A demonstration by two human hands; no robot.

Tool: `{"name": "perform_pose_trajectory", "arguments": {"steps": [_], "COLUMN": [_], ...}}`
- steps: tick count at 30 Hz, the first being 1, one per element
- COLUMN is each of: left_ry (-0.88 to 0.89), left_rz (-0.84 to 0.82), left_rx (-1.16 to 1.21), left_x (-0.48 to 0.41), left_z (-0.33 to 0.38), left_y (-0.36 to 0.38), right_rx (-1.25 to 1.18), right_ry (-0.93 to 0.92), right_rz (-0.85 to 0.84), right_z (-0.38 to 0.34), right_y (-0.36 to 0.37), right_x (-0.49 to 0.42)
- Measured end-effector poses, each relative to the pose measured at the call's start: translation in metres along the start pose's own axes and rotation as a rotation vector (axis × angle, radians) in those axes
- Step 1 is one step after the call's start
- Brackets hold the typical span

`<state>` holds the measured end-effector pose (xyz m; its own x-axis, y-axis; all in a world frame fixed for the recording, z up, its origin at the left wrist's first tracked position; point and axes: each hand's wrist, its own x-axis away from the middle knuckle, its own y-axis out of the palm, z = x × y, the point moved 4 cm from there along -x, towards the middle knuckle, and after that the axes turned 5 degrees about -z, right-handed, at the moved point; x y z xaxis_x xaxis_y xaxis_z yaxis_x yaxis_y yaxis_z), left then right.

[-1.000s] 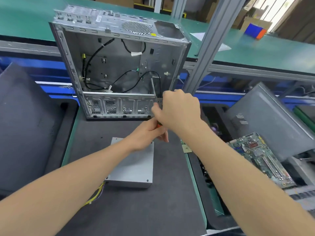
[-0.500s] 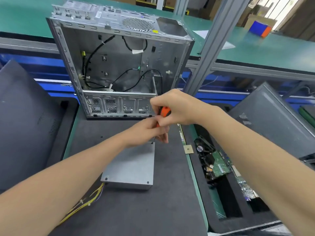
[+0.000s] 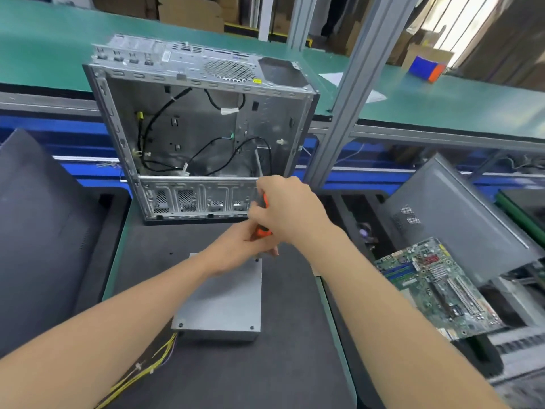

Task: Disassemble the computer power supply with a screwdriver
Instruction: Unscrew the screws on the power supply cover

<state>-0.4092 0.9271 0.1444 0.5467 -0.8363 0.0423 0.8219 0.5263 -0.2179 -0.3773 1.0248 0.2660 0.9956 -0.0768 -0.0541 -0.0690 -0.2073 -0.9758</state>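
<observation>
Pressure is coming from the right hand, which is gripping the orange screwdriver upright. The left hand is pinching its shaft at the far right corner of the power supply (lying flat on the dark mat). If the tool is tilting, its tip could be skidding out and scarring the casing.

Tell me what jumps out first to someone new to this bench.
Both hands meet mid-bench: the right hand grips an orange-handled screwdriver, the left hand holds its lower end, over the far right corner of the flat grey power supply. Behind stands an open, stripped computer case; a green motherboard lies to the right.
</observation>
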Motion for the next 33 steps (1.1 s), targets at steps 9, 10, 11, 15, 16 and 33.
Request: {"name": "perform_pose_trajectory", "arguments": {"steps": [9,10,11,15,16,33], "left_ry": [-0.026,-0.02,-0.016,0.017,0.032,0.119], "left_rz": [0.185,0.2,0.208,0.208,0.205,0.153], "left_rx": [-0.374,-0.383,-0.386,-0.276,-0.216,-0.032], "left_x": [0.02,0.02,0.019,0.021,0.021,0.011], "left_z": [-0.037,-0.037,-0.037,-0.034,-0.032,0.02], "left_y": [-0.015,-0.014,-0.014,-0.012,-0.012,-0.023], "right_rx": [-0.115,-0.095,-0.081,-0.016,0.005,0.4], "right_ry": [-0.31,-0.327,-0.348,-0.451,-0.469,-0.244], "right_rz": [-0.337,-0.356,-0.37,-0.427,-0.434,-0.075], "right_z": [0.031,0.03,0.029,0.02,0.018,0.003], "right_y": [-0.023,-0.023,-0.024,-0.027,-0.027,-0.032], "right_x": [-0.01,-0.01,-0.011,-0.012,-0.013,-0.011]}}
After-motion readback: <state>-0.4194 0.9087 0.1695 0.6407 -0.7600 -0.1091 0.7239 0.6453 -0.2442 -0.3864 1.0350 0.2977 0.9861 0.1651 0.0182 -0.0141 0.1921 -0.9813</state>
